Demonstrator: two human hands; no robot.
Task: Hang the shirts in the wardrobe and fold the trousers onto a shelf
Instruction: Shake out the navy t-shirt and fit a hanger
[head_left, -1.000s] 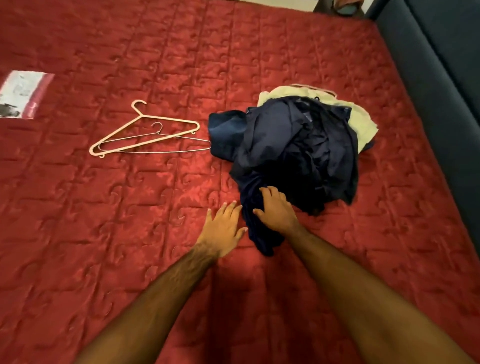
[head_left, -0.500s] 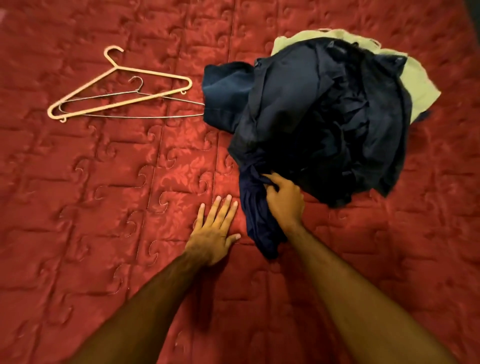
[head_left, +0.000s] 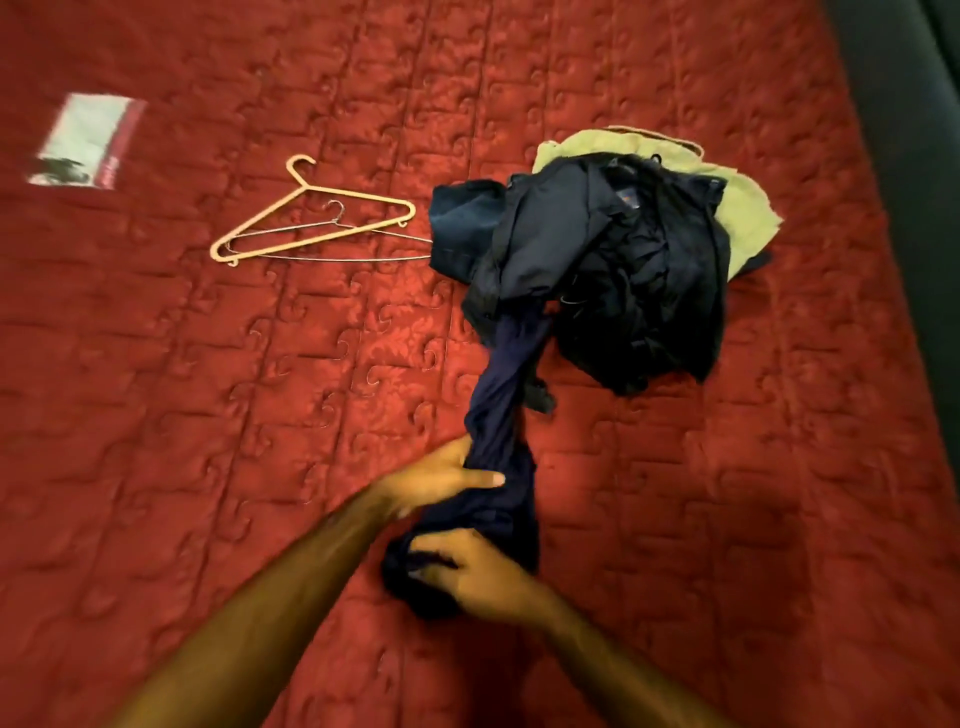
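On the red quilted bed cover lies a heap of dark clothes with a pale yellow garment under its far side, and one navy garment stretches out of this heap toward the person like a twisted rope. The step in hand, as I judge it, is to free this piece from the heap. To do it well the pull should be slow and along the bed, because the far end is under the other clothes and could drag them with it; after that it needs a shake to show if it is a shirt or trousers, which I cannot tell now. The left hand is closed around the middle of the navy garment, and the right hand is gripping its bunched near end, just below the left one. Two hangers, a pink plastic hanger and a thin wire hanger, lie well apart to the left of the heap.
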